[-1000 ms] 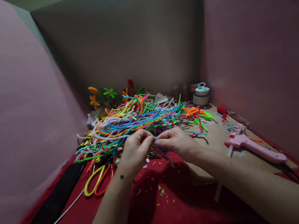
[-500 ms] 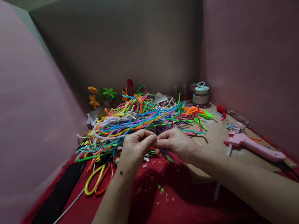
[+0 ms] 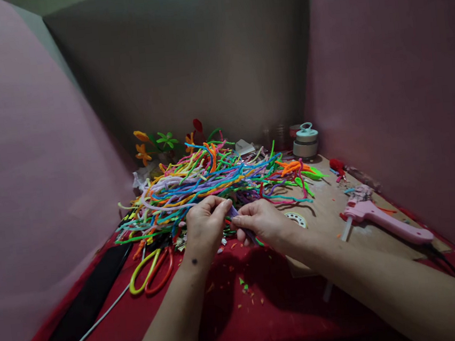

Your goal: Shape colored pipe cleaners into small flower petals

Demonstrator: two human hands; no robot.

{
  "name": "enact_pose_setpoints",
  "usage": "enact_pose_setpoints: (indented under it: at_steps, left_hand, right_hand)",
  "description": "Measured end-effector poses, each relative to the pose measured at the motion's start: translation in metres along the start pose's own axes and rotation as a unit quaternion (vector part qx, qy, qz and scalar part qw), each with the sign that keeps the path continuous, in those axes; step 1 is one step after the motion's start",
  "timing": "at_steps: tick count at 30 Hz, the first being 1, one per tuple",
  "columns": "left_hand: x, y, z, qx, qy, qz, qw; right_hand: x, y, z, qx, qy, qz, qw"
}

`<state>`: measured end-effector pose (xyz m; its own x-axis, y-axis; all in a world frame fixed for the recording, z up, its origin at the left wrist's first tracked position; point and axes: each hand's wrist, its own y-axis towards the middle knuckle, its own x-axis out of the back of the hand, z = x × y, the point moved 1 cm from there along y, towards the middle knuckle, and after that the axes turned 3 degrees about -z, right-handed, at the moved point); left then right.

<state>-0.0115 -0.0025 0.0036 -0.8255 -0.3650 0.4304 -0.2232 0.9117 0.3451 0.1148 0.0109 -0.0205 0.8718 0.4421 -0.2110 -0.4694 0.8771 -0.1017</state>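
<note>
Purple fuzzy piece point(image 3: 233, 211) held at the near edge of the heap of coloured stems point(image 3: 212, 180) — left hand point(image 3: 206, 226) and right hand point(image 3: 262, 222) each with thumb and fingertips closed on it. Looks part-worked; no finished form visible, remaining work unclear. Right fingers hide much of its length — scissors point(image 3: 156, 256) nearby, blades out of sight
</note>
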Motion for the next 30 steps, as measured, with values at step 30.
enact_pose_setpoints:
  at_steps: [30]
  left_hand:
    - [-0.023,-0.013,0.004,0.204,-0.339,0.276,0.876]
  right_hand:
    - [0.013,0.008,0.013,0.087,0.306,-0.118,0.941]
